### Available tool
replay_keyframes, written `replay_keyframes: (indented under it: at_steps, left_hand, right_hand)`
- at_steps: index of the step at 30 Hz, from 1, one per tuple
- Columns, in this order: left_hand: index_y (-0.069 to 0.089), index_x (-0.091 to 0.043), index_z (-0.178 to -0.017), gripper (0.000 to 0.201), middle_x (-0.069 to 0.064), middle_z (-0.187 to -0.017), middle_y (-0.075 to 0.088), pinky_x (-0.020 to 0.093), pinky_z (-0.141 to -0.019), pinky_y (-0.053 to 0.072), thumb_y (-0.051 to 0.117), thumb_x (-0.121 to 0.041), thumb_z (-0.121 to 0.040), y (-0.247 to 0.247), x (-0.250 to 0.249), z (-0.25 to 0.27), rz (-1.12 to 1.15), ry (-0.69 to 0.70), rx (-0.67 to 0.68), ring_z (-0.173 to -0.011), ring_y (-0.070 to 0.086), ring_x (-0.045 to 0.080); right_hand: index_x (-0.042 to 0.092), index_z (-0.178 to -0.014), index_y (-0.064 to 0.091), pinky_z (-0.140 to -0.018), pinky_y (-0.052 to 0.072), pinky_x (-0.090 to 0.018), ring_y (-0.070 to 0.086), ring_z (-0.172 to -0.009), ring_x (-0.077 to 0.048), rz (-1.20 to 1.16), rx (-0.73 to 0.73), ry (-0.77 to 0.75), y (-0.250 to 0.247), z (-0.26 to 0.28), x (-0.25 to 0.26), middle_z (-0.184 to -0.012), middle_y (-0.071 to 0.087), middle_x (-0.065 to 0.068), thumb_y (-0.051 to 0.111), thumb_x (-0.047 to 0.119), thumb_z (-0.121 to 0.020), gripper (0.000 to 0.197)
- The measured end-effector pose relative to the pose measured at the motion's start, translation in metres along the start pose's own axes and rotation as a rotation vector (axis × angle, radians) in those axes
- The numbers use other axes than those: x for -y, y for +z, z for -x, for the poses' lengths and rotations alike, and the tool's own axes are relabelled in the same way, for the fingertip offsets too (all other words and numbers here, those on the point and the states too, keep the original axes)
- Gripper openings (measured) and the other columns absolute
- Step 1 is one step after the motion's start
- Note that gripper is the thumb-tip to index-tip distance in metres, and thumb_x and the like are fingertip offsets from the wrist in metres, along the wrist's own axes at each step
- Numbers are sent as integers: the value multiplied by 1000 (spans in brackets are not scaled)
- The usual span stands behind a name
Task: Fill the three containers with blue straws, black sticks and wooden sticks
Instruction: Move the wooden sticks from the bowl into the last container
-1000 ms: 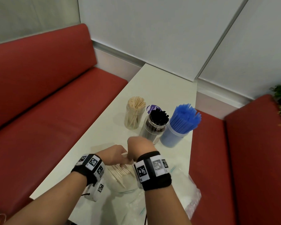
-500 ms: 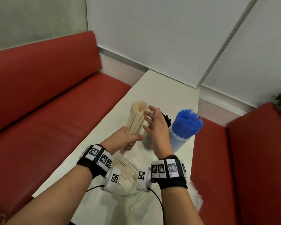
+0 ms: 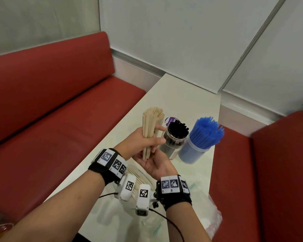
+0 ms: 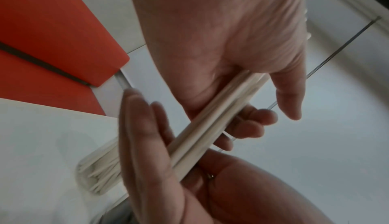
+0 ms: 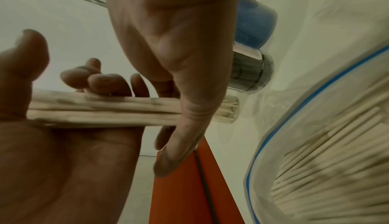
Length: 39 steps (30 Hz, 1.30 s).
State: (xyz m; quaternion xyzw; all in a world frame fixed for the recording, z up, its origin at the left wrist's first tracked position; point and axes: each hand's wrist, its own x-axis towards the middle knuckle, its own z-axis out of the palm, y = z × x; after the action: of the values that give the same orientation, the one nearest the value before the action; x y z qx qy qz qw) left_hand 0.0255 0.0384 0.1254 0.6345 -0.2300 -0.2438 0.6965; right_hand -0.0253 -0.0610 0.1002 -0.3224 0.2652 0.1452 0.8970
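The left hand has its grip curled round a bundle of wooden sticks, held upright; the right hand lies open, palm up, under the bundle's lower ends. Just beyond the grip stands the stick jar (already well stocked). Loosen the grip off-centre and, I judge, sticks could spill onto the table.

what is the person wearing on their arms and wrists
Bare forearms, no sleeves. Each wrist has a black band carrying white tiles printed with black square-code markers. A white camera unit with its own marker hangs under each wrist, with thin black cables trailing off.
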Motion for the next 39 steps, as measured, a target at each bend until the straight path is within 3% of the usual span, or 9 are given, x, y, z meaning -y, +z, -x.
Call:
replay_keyframes:
  at_steps: [3,5,7,10,12,19,28,35,39]
  left_hand:
    - [66,-17,-72,24,11,-63,60,30,-61,50,78,-35,-83,2,0,1,-96,-53,-52,-59,58,20]
    - [58,-19,-57,40,8,-64,61,26,-53,46,77,-42,-82,5,1,0,-156,-103,-116,-55,57,16]
    - [54,-17,-53,45,11,-65,61,26,-44,43,74,-41,-85,8,3,-1,-195,-127,-157,-50,55,19]
    - [64,-6,-63,40,15,-72,66,45,-65,55,72,-38,-86,8,0,1,-281,-172,-136,-66,64,34]
    - [71,-3,-78,32,15,-80,72,43,-82,57,74,-34,-84,2,-6,1,-330,-260,-78,-75,69,26]
    - [67,7,-105,35,25,-84,73,48,-84,60,76,-13,-78,-18,-28,-1,-273,-544,-95,-75,74,39]
    - [70,5,-96,17,21,-84,75,40,-78,62,76,-4,-82,-41,-47,-12,-312,-393,-202,-80,76,31]
    - [71,3,-90,16,19,-84,74,47,-75,62,76,-7,-78,-56,-77,-85,-271,-102,-410,-77,76,28]
    - [72,2,-84,13,19,-83,75,47,-74,62,74,-8,-77,-49,-63,-127,-315,-78,-447,-73,76,26]
  right_hand:
    - [8,-116,66,-72,63,-35,73,-93,-26,100,-67,-11,-3,0,4,-105,74,-14,44,38,-105,38]
    - [12,-103,62,-41,46,-22,58,-54,-16,238,-132,18,-3,-2,3,-70,67,-7,36,46,-106,43]
    - [13,-88,52,-33,23,-16,35,-39,-10,344,-186,1,-5,-9,0,-54,51,-4,30,58,-104,53]
    - [12,-75,48,-38,14,-17,25,-38,-8,455,-288,-44,-16,-18,-7,-50,44,0,31,57,-104,56]
    - [14,-68,51,-39,14,-20,24,-39,-9,541,-336,-62,-26,-23,-11,-49,43,3,34,51,-104,55]
    - [12,-71,51,-39,18,-21,26,-39,-10,594,-408,-73,-43,-30,-20,-50,44,3,34,30,-101,39]
    - [3,-81,68,-44,37,-22,42,-41,-15,523,-194,-27,-55,-42,-23,-58,54,-6,34,46,-106,60]
    - [4,-99,74,-73,60,-32,71,-78,-25,1050,294,310,-59,-25,-44,-93,73,-14,50,58,-97,60]
    - [3,-119,68,-97,53,-44,66,-109,-31,1722,257,456,-53,-35,-65,-112,70,-10,57,46,-98,49]
